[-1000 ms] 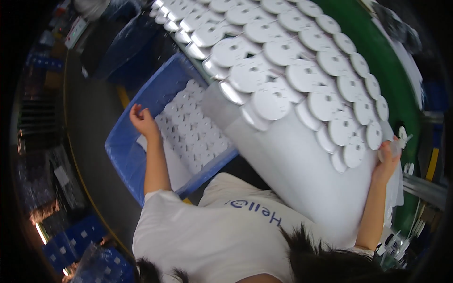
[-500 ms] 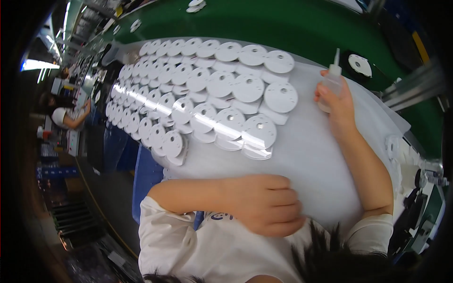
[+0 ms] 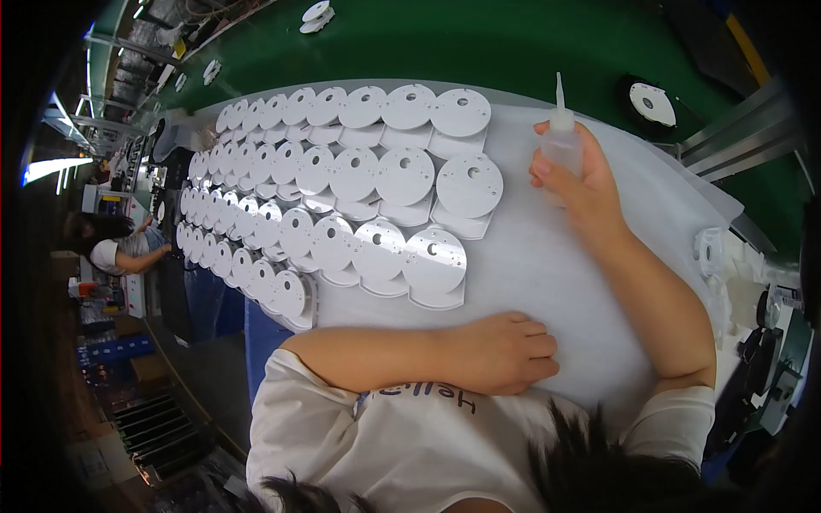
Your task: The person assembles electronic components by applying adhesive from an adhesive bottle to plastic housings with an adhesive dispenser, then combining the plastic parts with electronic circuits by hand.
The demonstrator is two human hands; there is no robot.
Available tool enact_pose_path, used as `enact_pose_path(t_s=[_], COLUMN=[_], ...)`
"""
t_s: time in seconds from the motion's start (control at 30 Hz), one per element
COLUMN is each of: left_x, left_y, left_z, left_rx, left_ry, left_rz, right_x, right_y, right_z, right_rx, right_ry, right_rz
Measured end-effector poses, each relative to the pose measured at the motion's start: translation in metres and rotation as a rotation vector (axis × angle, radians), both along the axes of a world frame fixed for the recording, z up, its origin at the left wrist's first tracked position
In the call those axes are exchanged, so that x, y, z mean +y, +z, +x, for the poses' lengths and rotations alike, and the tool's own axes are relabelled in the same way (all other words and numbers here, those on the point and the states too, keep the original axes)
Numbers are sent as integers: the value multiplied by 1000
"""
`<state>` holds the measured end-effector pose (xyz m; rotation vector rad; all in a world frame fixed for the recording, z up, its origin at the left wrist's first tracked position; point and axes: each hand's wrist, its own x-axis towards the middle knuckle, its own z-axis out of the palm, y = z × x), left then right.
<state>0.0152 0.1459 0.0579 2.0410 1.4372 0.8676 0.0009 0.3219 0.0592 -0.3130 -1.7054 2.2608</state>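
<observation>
My right hand grips a small clear squeeze bottle with a long thin nozzle, upright, just right of the rows of white round discs. The discs lie overlapped in several rows on a white sheet. My left hand rests flat, fingers loosely curled, on the sheet's near edge below the nearest disc; it holds nothing.
A green conveyor belt runs behind the sheet with single white discs on it. A blue bin sits below the sheet at left. Another person works far left. Dark fixtures stand at right.
The view swung from the blue bin to the sheet. My left hand came out of the bin and settled on the sheet's near edge; my right hand picked up the squeeze bottle.
</observation>
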Motion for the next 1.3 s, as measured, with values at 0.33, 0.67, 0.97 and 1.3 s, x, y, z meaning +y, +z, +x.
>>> enact_pose_path(t_s=[0.33,0.67,0.97,1.3], left_x=[-8,-7,-7,-7], left_y=[-1,-4,-4,-2], left_z=[-3,-4,-4,-5], left_rx=[-41,-14,-35,-44], left_ry=[-10,-7,-15,-12], left_rz=[24,40,31,33], right_x=[-3,-4,-4,-5], right_y=[-1,5,3,5], right_z=[5,6,6,7], right_rx=[-43,-78,-70,-89], right_ry=[6,38,33,36], right_rz=[145,197,215,234])
